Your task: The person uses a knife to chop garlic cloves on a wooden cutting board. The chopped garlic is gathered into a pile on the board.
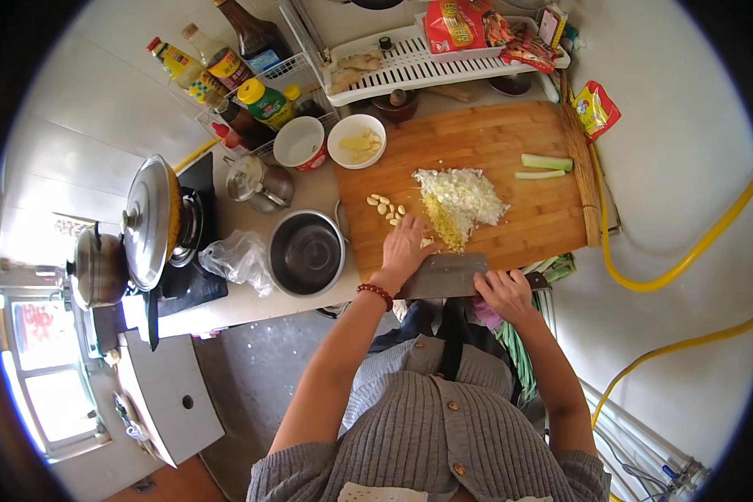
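My right hand (pixel 507 293) grips the dark handle of a cleaver (pixel 445 275), whose broad blade lies along the near edge of the wooden cutting board (pixel 533 207). Left of the blade, my left hand (pixel 403 246) rests low over the board, thumb spread away from the fingers. Its fingertips reach the nearest of several peeled garlic cloves (pixel 383 207); the underside of the palm is hidden. Beyond the thumb lie finely chopped yellow bits (pixel 445 226), probably ginger, against a larger heap of chopped white scallion (pixel 467 191). Two pale green stalk pieces (pixel 546 163) sit at the right.
A white bowl (pixel 336 157) with yellow pieces stands at the board's far left corner, beside another bowl (pixel 295 141). Closer in are a steel bowl (pixel 307 251), a plastic bag (pixel 238 257) and a lidded wok (pixel 150 219). A straw brush (pixel 580 176) borders the board's right edge.
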`<state>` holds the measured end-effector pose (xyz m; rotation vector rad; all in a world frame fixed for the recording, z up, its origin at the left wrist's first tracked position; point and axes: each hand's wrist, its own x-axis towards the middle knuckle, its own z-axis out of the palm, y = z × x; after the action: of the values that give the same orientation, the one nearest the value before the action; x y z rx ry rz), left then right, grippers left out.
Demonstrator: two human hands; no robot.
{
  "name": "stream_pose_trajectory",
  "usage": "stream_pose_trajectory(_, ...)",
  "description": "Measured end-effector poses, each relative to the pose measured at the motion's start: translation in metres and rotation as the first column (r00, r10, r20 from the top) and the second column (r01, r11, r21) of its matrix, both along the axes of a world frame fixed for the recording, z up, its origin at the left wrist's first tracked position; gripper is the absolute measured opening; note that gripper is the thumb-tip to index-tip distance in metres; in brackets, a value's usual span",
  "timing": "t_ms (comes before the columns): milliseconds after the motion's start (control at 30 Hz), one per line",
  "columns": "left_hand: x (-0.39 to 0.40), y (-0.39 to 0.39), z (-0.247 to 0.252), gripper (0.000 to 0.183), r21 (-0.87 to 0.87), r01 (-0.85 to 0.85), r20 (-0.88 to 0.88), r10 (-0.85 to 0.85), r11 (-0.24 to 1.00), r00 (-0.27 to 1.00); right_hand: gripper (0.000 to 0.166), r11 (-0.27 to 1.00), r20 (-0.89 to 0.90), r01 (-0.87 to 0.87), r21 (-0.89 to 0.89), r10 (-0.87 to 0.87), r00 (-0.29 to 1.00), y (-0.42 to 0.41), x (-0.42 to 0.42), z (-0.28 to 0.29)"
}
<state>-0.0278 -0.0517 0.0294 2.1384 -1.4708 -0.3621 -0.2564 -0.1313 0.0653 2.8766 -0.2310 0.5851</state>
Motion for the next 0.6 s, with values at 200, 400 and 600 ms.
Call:
stream_pose_trajectory(200,0.006,0.001,0.024,0.038,-0.001,0.093,-0.085,-0.093,0.996,0.992,0.014,0.997,0.004,0.069,0.023,-0.07,0.998,-0.003,-0.014,-0.006)
stream_pose_trajectory(400,0.021,0.007,0.011,0.03,-0.029,-0.026,-0.072,0.024,0.999,0.997,0.013,0.976,0.034,0.167,0.138,-0.174,0.984,0.003,-0.02,-0.005)
stream_pose_trajectory(600,0.038,0.005,0.036,0.017,-0.21,-0.124,-0.28,0.061,0.97,0.958,0.017,0.702,-0.22,0.318,0.638,-0.23,0.948,0.03,-0.008,-0.001)
